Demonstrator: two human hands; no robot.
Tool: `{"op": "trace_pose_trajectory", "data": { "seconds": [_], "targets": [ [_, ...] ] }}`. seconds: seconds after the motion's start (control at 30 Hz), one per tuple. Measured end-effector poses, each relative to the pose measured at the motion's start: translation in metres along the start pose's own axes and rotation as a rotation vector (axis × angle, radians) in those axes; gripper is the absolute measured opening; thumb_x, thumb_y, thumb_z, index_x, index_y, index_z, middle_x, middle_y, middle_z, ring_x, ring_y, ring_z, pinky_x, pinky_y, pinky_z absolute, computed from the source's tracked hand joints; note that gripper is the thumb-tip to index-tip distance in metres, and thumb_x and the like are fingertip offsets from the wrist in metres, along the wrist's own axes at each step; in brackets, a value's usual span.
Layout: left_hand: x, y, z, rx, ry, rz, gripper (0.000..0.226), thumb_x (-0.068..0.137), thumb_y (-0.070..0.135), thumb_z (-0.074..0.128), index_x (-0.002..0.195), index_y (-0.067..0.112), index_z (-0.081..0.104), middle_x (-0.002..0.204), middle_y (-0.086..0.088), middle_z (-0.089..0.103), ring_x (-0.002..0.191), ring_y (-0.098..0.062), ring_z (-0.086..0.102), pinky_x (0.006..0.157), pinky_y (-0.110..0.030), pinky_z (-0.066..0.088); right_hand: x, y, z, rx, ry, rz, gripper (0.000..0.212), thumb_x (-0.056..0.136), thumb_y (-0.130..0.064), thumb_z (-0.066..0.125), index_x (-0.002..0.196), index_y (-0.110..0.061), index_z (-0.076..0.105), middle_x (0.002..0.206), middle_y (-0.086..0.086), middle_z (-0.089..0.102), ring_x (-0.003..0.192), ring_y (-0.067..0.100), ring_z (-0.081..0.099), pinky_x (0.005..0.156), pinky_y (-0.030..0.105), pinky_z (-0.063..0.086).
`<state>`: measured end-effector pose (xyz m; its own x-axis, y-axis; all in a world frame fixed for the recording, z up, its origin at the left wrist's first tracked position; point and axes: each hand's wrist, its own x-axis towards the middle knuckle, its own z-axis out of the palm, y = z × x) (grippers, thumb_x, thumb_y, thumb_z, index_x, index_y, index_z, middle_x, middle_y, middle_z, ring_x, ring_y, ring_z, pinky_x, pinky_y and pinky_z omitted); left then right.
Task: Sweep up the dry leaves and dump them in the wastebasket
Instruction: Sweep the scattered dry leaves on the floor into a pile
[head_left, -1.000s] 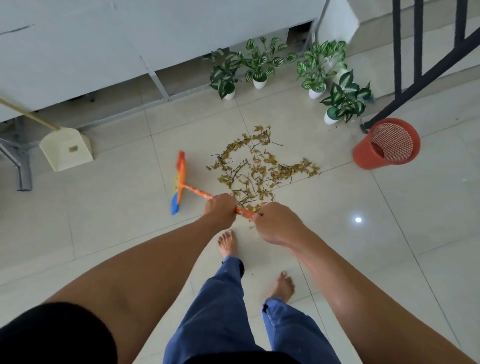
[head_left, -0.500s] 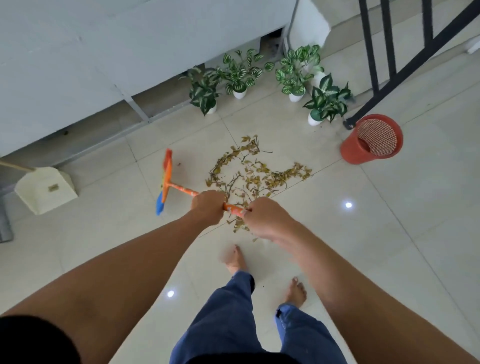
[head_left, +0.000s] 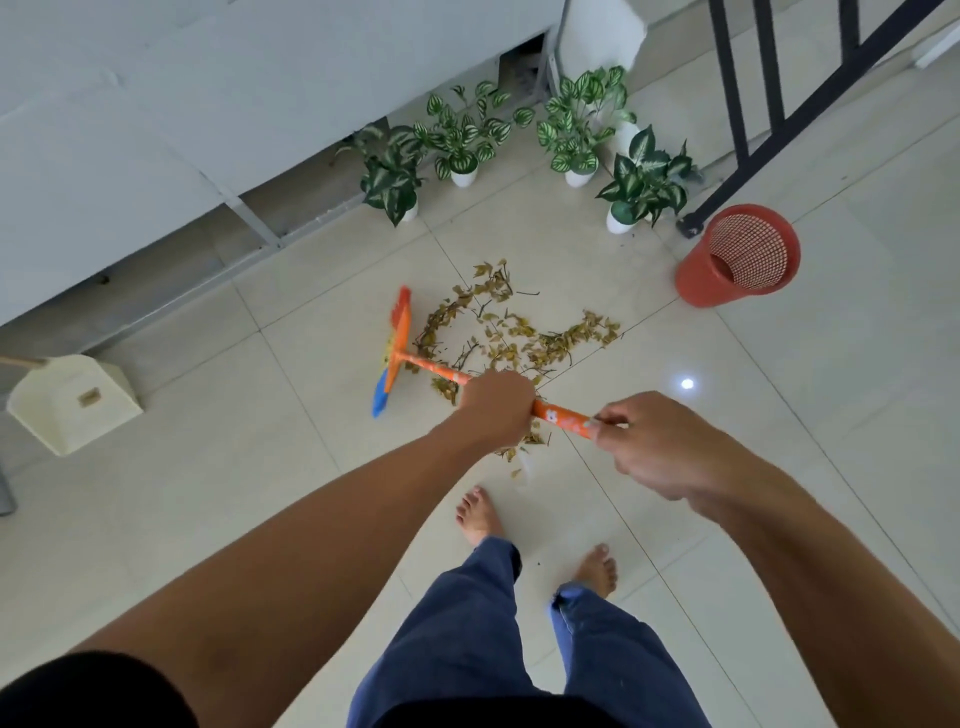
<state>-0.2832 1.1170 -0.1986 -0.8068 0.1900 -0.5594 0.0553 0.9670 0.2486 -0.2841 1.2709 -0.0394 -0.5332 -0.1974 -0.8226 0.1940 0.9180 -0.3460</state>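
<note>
Left hand (head_left: 496, 410): grips broom (head_left: 397, 347) handle midway
Right hand (head_left: 655, 448): grips handle end
Broom head: against leaves (head_left: 519, 332)
Dustpan (head_left: 72, 402) label: unreadable

We're looking from head height, one wide-angle view tipped forward and steeply down onto the tiled floor (head_left: 831, 389). Mid-frame at arm's length sit our left hand (head_left: 496, 410) and right hand (head_left: 654, 447) on the broom (head_left: 563, 417). Our feet (head_left: 479, 514) lie right below, and the potted plants (head_left: 571, 130) are farthest off, up top.
</note>
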Motion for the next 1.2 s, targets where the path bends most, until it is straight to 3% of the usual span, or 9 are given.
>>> {"op": "trace_pose_trajectory", "data": {
  "seconds": [0.1, 0.23, 0.37, 0.47, 0.63, 0.77, 0.97, 1.1, 1.2],
  "targets": [
    [0.001, -0.025, -0.001, 0.001, -0.035, -0.082, 0.020, 0.088, 0.007, 0.053, 0.069, 0.014, 0.051, 0.067, 0.002, 0.056, 0.059, -0.015, 0.060, 0.048, -0.026, 0.050, 0.020, -0.020, 0.015, 0.002, -0.018, 0.004, 0.031, 0.104, -0.027, 0.043, 0.092, -0.007, 0.062, 0.061, 0.001, 0.041, 0.044, 0.011, 0.030, 0.038, 0.021, 0.024],
    [0.004, -0.040, 0.003, -0.012, -0.032, -0.125, 0.017, 0.088, 0.007, 0.052, 0.072, 0.013, 0.052, 0.072, 0.001, 0.054, 0.066, -0.017, 0.060, 0.042, -0.024, 0.035, 0.049, -0.028, 0.043, -0.043, 0.082, 0.040, 0.022, 0.101, -0.022, 0.045, 0.092, -0.009, 0.061, 0.065, 0.000, 0.052, 0.050, 0.013, 0.045, 0.043, 0.024, 0.032],
    [0.015, 0.009, 0.010, -0.088, -0.023, -0.040, 0.011, 0.086, 0.007, 0.055, 0.076, 0.012, 0.056, 0.074, -0.001, 0.058, 0.063, -0.017, 0.061, 0.051, -0.029, 0.053, 0.024, 0.003, 0.023, -0.109, 0.144, 0.047, 0.038, 0.103, -0.036, 0.038, 0.086, -0.008, 0.057, 0.068, 0.005, 0.052, 0.059, 0.019, 0.049, 0.057, 0.032, 0.043],
    [0.020, 0.046, 0.003, -0.065, 0.007, 0.043, 0.010, 0.086, 0.011, 0.055, 0.076, 0.013, 0.054, 0.076, -0.001, 0.055, 0.066, -0.021, 0.059, 0.056, -0.033, 0.053, -0.002, 0.027, -0.002, -0.040, 0.184, 0.073, 0.043, 0.101, -0.034, 0.039, 0.090, -0.001, 0.063, 0.078, 0.011, 0.057, 0.070, 0.025, 0.052, 0.069, 0.039, 0.048],
    [0.024, 0.037, -0.008, -0.018, 0.039, 0.016, 0.015, 0.088, 0.009, 0.054, 0.074, 0.014, 0.051, 0.074, 0.000, 0.057, 0.063, -0.015, 0.061, 0.056, -0.030, 0.057, -0.004, 0.024, -0.016, 0.070, 0.152, 0.007, 0.044, 0.100, -0.036, 0.043, 0.094, 0.001, 0.065, 0.072, 0.009, 0.052, 0.056, 0.016, 0.043, 0.056, 0.030, 0.039],
    [0.027, 0.001, -0.011, 0.050, 0.000, -0.098, 0.013, 0.088, 0.006, 0.053, 0.077, 0.010, 0.057, 0.076, 0.000, 0.059, 0.061, -0.013, 0.059, 0.043, -0.021, 0.039, 0.034, 0.011, 0.005, 0.056, 0.060, 0.017, 0.029, 0.103, -0.024, 0.043, 0.088, -0.007, 0.061, 0.060, 0.000, 0.045, 0.042, 0.011, 0.035, 0.039, 0.023, 0.027],
    [0.040, 0.019, -0.005, 0.060, -0.064, -0.056, 0.008, 0.087, 0.007, 0.053, 0.081, 0.009, 0.058, 0.086, -0.003, 0.063, 0.070, -0.018, 0.063, 0.047, -0.027, 0.044, 0.037, 0.025, 0.006, -0.002, 0.103, -0.018, 0.031, 0.099, -0.017, 0.047, 0.068, -0.016, 0.042, 0.066, -0.002, 0.047, 0.052, 0.010, 0.043, 0.044, 0.022, 0.034],
    [0.048, 0.087, -0.013, 0.088, -0.050, 0.075, 0.008, 0.087, 0.010, 0.051, 0.080, 0.013, 0.055, 0.084, -0.001, 0.061, 0.073, -0.019, 0.061, 0.056, -0.033, 0.050, -0.003, 0.069, -0.039, -0.002, 0.129, -0.010, 0.021, 0.102, -0.026, 0.040, 0.089, -0.011, 0.049, 0.073, 0.003, 0.049, 0.071, 0.021, 0.052, 0.065, 0.031, 0.045],
    [0.061, 0.111, -0.024, 0.143, -0.013, 0.066, 0.011, 0.087, 0.012, 0.052, 0.077, 0.014, 0.054, 0.078, 0.000, 0.060, 0.068, -0.017, 0.062, 0.058, -0.034, 0.056, -0.009, 0.100, -0.070, 0.025, 0.084, 0.015, 0.027, 0.102, -0.022, 0.042, 0.099, -0.004, 0.061, 0.079, 0.006, 0.058, 0.062, 0.016, 0.053, 0.054, 0.025, 0.042]
  ]
}}
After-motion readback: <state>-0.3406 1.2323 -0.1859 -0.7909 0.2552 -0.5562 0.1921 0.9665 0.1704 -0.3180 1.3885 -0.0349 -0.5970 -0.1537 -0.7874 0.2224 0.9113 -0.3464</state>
